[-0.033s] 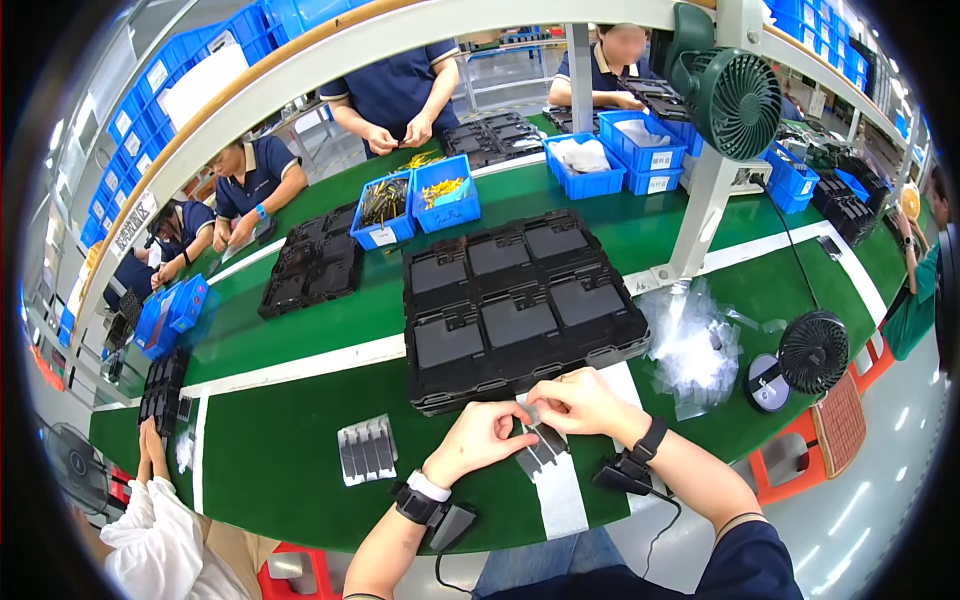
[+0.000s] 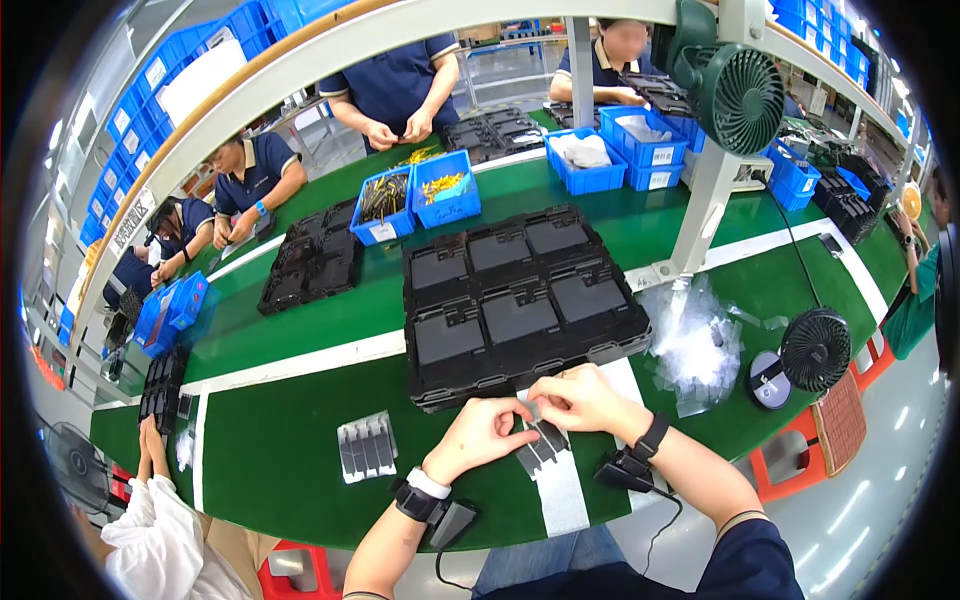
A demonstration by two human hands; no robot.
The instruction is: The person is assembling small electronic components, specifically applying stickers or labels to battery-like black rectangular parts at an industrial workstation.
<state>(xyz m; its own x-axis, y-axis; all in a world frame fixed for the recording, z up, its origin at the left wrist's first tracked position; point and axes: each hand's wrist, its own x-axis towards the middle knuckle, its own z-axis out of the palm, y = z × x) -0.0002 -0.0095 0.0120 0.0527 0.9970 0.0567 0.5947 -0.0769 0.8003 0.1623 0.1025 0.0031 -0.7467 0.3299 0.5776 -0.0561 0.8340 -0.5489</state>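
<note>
Both hands work close together at the table's near edge, before the black tray. My left hand [image 2: 478,440] is closed, with its index finger and thumb at a small grey piece [image 2: 533,410]. From the other side my right hand [image 2: 585,402] pinches the same piece; its exact shape is hidden by the fingers. Just beneath them lies a clear sheet with dark strips [image 2: 545,450], partly over a white band on the green table. Left of my hands rests a second sheet of dark strips [image 2: 367,447]. The black tray [image 2: 440,390] holds several flat dark grey panels.
A pile of clear film pieces [image 2: 695,350] lies right of the tray, beside a small black fan [image 2: 815,350]. A white post [image 2: 705,210] carries a green fan [image 2: 740,98]. Blue bins [image 2: 446,205] and another black tray [image 2: 312,262] stand farther back. Several co-workers sit or stand around.
</note>
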